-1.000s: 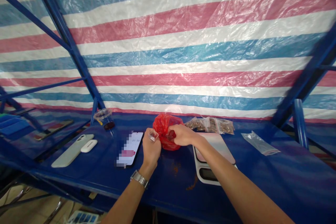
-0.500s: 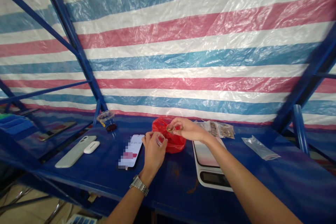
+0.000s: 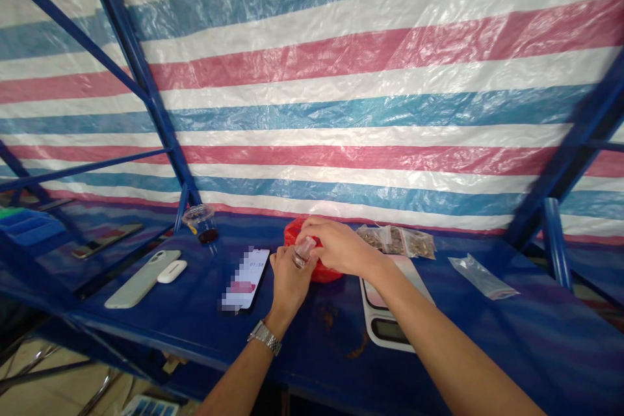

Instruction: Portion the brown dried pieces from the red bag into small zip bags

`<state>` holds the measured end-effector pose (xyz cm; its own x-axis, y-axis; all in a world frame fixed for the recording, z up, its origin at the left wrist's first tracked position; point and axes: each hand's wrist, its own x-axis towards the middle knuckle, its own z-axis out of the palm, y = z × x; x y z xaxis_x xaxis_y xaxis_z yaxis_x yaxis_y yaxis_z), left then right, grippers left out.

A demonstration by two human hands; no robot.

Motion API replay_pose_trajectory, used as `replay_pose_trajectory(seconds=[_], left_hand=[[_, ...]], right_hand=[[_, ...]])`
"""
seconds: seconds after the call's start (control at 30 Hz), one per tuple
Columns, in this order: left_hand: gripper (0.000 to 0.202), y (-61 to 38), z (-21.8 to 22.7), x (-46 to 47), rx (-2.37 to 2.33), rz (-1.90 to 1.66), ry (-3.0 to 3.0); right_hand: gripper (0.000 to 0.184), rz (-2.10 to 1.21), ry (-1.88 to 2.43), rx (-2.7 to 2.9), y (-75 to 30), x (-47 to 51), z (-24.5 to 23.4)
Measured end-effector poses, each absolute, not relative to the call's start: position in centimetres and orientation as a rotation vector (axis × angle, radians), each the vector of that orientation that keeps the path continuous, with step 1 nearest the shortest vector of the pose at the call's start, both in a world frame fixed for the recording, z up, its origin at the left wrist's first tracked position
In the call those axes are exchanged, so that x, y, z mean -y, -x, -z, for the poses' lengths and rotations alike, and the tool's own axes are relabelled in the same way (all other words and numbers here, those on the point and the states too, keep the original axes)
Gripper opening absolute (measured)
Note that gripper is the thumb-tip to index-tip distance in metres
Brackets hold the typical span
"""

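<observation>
My left hand [image 3: 291, 283] and my right hand [image 3: 336, 247] meet above a blue table [image 3: 536, 338]. Between their fingers is a small transparent plastic packet [image 3: 303, 251], gripped by my left hand and pressed from above by my right fingers. Its contents are too small to tell. Just behind my hands lies a red plastic bag [image 3: 327, 273], partly hidden by them. A white digital kitchen scale [image 3: 385, 331] sits to the right, beneath my right forearm. A silver wristwatch [image 3: 264, 337] circles my left wrist.
Small bags of brown pieces [image 3: 396, 242] lie behind the scale, with a transparent zip bag [image 3: 482, 275] to the right. On the left are a lit phone [image 3: 244, 279], a pale phone [image 3: 141, 279], a white earbud case [image 3: 171, 271] and a plastic cup [image 3: 201, 223]. A striped tarp forms the backdrop.
My hands have moved together over the red bag. My right fingers, apart from the packet before, now press on it. The round item seen in my right fingers is no longer distinct.
</observation>
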<state>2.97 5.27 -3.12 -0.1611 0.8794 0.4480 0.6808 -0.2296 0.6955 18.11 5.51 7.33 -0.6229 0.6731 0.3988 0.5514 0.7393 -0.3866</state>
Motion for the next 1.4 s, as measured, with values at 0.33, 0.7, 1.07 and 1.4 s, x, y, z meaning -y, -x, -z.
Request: replay_pose_trajectory(seconds=[0.33, 0.7, 1.07, 1.4], left_hand=[[0.013, -2.7, 2.7, -5.1, -1.790, -1.397, -1.881], [0.033, -4.1, 0.7, -3.2, -1.680, -1.576, -1.874], [0.067, -7.4, 0.4, 0.7, -1.004, -1.207, -2.017], [0.032, -7.7, 2.3, 0.7, -1.219, -0.950, -2.113]], right_hand=[[0.029, -0.191, 1.306, 2.309, -19.3, -7.3, -5.5], [0.032, -0.620, 1.090, 2.256, -19.7, -3.1, -7.7], [0.035, -0.749, 1.261, 1.589, -28.2, 0.1, -3.1], [0.035, -0.436, 1.662, 1.662, -33.4, -0.5, 1.4]])
